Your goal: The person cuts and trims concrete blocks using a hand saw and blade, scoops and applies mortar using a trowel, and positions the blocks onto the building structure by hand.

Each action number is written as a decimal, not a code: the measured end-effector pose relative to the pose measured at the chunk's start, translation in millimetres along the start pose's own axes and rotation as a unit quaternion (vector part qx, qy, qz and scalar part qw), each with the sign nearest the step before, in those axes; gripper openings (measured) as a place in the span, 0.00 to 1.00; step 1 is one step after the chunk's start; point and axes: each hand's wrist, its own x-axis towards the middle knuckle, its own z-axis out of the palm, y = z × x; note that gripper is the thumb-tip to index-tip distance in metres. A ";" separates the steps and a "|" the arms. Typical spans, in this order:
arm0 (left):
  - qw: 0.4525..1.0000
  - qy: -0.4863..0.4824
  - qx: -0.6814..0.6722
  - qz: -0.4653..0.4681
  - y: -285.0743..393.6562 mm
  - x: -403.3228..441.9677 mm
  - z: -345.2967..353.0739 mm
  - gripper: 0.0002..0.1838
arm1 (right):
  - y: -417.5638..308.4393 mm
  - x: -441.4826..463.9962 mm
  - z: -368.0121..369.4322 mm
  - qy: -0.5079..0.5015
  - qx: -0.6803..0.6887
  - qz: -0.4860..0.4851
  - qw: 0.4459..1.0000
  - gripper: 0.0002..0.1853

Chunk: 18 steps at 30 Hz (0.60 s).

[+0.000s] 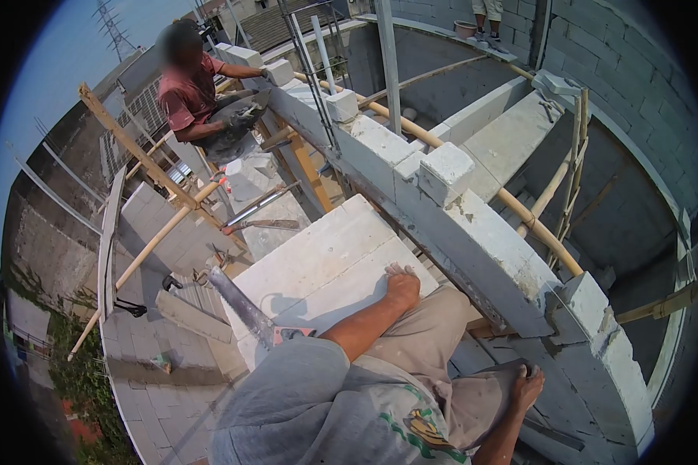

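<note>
My left hand (402, 285) rests on a large pale block slab (326, 252) with its fingers spread and nothing in it. My right hand (527, 386) lies over my bent knee, fingers apart and loosely bent, holding nothing that I can see. Beside my left sleeve, a handsaw (244, 306) lies on the slab, its handle (293, 334) towards me. Past the slab's far edge, a second tool with a curved blade (267, 224) and a long metal bar (262, 203) lie on lighter blocks.
A block wall (504, 252) with loose blocks (447, 172) on top runs along my right. Bamboo poles (531, 221) cross the deep opening beyond. A co-worker (190, 97) crouches at the wall holding a trowel (260, 99). Another person's legs (486, 19) stand far back.
</note>
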 end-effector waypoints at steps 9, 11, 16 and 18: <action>1.000 -0.003 0.025 0.004 -1.5 5.2 -2.2 0.51 | -0.9 -3.4 3.3 0.033 0.018 0.035 0.999 0.20; 0.999 -0.014 0.029 0.021 -1.4 1.0 -7.7 0.50 | 2.6 -5.3 4.3 0.037 0.022 0.052 0.998 0.22; 0.997 0.037 0.028 0.054 -22.5 29.0 25.7 0.49 | -10.8 -7.6 -16.2 -0.003 -0.006 0.077 0.997 0.25; 0.997 0.014 0.063 0.032 0.6 -3.0 -19.3 0.37 | -16.1 -7.7 -23.5 0.010 -0.003 0.066 0.998 0.21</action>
